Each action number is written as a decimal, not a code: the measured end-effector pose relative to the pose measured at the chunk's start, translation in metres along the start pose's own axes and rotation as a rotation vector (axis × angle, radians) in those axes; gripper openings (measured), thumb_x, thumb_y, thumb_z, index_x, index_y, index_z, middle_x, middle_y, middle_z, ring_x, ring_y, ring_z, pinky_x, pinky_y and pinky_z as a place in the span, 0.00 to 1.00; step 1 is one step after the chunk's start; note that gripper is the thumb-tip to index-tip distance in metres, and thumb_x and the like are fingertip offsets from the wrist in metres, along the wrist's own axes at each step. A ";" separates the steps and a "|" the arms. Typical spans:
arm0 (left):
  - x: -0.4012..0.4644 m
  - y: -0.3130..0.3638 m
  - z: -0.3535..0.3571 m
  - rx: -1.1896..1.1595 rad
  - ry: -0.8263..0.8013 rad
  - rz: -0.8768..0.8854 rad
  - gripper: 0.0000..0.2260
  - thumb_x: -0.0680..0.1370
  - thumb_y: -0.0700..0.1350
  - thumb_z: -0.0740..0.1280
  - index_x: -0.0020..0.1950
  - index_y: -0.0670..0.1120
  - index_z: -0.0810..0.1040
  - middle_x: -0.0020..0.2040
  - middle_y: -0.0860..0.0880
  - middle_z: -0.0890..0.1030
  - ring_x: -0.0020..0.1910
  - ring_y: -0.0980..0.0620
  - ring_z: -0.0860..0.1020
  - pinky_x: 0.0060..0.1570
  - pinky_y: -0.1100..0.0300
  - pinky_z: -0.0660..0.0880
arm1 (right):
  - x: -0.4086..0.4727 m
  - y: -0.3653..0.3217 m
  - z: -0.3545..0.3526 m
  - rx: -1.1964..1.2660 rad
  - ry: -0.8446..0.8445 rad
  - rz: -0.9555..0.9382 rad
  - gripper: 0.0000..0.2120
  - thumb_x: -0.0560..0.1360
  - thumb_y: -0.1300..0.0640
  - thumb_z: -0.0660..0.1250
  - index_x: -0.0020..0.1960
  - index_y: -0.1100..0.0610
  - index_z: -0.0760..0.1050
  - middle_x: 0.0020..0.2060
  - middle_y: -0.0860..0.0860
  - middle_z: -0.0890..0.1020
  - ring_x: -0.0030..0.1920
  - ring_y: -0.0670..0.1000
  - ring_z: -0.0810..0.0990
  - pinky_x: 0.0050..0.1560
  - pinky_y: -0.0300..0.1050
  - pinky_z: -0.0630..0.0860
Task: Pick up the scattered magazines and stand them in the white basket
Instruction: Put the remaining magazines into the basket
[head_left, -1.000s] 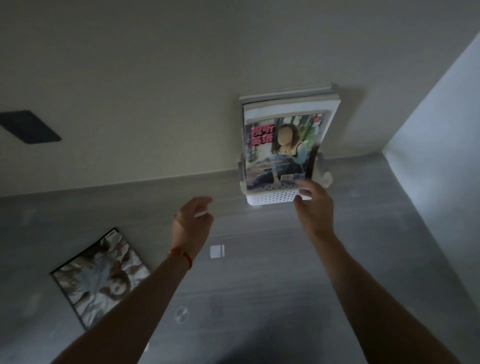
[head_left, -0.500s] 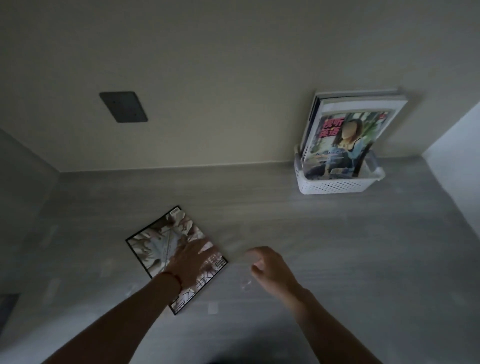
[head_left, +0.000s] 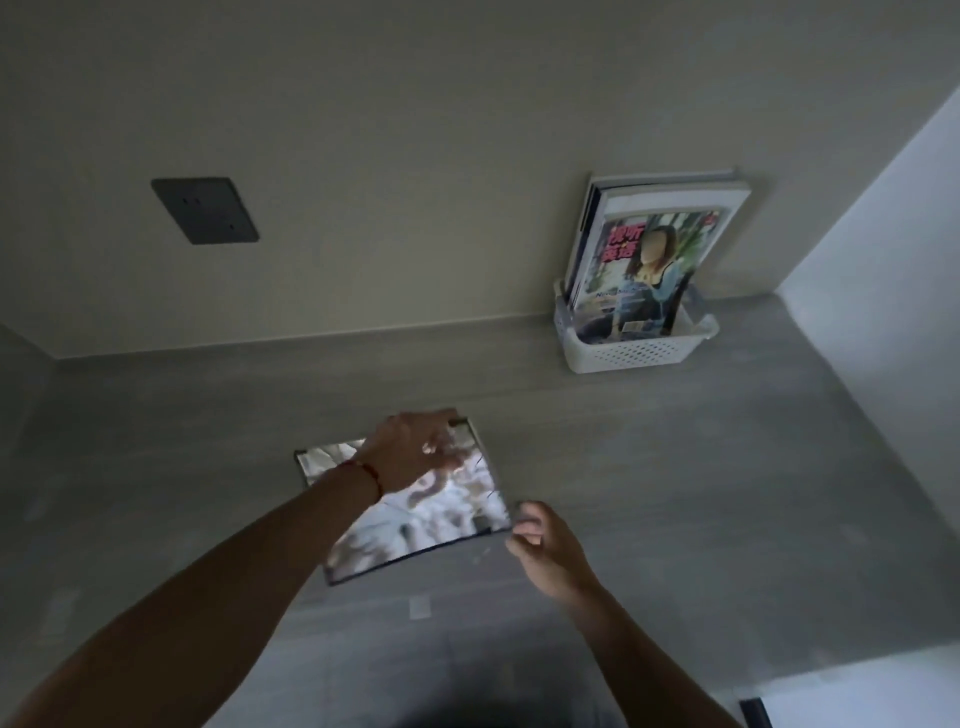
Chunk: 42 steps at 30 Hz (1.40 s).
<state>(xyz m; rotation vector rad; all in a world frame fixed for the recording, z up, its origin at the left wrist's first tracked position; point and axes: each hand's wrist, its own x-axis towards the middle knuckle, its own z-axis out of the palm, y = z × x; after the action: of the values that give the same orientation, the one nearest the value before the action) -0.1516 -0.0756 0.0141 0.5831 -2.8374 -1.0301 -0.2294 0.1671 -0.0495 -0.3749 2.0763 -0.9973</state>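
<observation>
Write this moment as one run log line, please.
left hand on floor magazine | right hand pinching its corner | white basket holds magazines

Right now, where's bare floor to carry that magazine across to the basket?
Bare grey floor runs between the magazine and the white basket, and right of it toward the white wall. It is crowded only at the magazine, where both hands, left and right, meet.

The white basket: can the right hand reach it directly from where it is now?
Probably yes. The right hand is at the corner of the magazine on the floor, and only bare floor lies between it and the white basket.
</observation>
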 end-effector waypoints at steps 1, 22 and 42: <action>0.007 0.011 -0.002 -0.127 0.079 -0.030 0.21 0.69 0.53 0.79 0.60 0.50 0.81 0.39 0.57 0.82 0.38 0.62 0.79 0.42 0.73 0.72 | 0.001 -0.001 -0.007 0.110 0.032 0.068 0.22 0.74 0.62 0.71 0.67 0.54 0.71 0.57 0.54 0.82 0.55 0.52 0.82 0.58 0.47 0.77; 0.202 0.221 -0.005 -0.469 0.512 -0.221 0.10 0.78 0.50 0.70 0.56 0.48 0.82 0.45 0.51 0.86 0.46 0.49 0.85 0.50 0.49 0.83 | 0.145 -0.149 -0.332 -0.183 0.608 -0.554 0.08 0.76 0.53 0.69 0.43 0.57 0.80 0.35 0.51 0.84 0.35 0.50 0.82 0.37 0.40 0.74; 0.272 0.208 0.089 -0.489 0.837 -0.457 0.18 0.74 0.36 0.71 0.61 0.43 0.70 0.53 0.42 0.79 0.49 0.45 0.79 0.52 0.47 0.80 | 0.259 -0.093 -0.326 -0.180 0.638 -0.537 0.09 0.76 0.53 0.68 0.53 0.58 0.78 0.44 0.53 0.87 0.45 0.53 0.85 0.44 0.42 0.74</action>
<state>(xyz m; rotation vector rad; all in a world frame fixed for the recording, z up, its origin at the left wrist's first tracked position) -0.4887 0.0233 0.0583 1.2570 -1.6958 -1.1160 -0.6510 0.1360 0.0095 -0.8239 2.7266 -1.3738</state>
